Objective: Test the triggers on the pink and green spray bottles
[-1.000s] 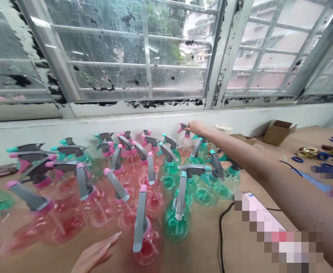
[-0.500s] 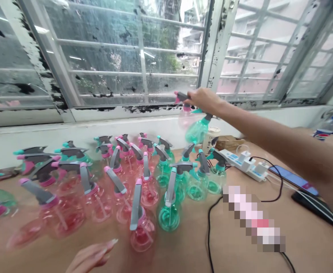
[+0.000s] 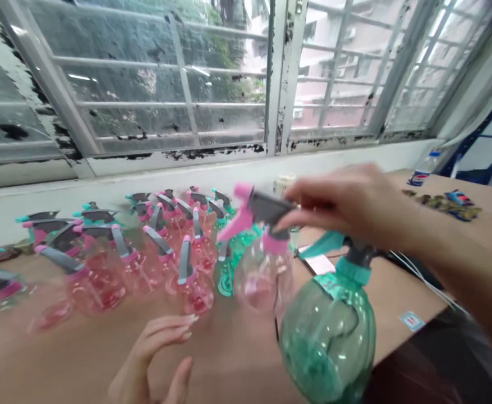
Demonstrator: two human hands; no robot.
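My right hand (image 3: 342,202) is closed round the necks of two spray bottles, held in the air above the table. One is a clear pink spray bottle (image 3: 266,280) with a grey and pink trigger head pointing left. The larger-looking green spray bottle (image 3: 330,336) hangs nearer to me, and its grey top is partly hidden under the hand. At the bottom middle, my left hand (image 3: 157,353) is empty, its thumb apart from the fingers. Just beyond its fingertips stands a pink spray bottle (image 3: 197,292) on the table.
Several more pink spray bottles (image 3: 102,280) and green ones crowd the left and middle of the table (image 3: 229,365). A window (image 3: 153,84) with bars runs behind. Farther right are a drink bottle (image 3: 420,168), small packets (image 3: 460,205) and white cables (image 3: 422,280).
My right hand has brought the pink and green spray bottles from near the window sill toward me. My left hand has risen a little and its thumb now shows apart. The view has turned right.
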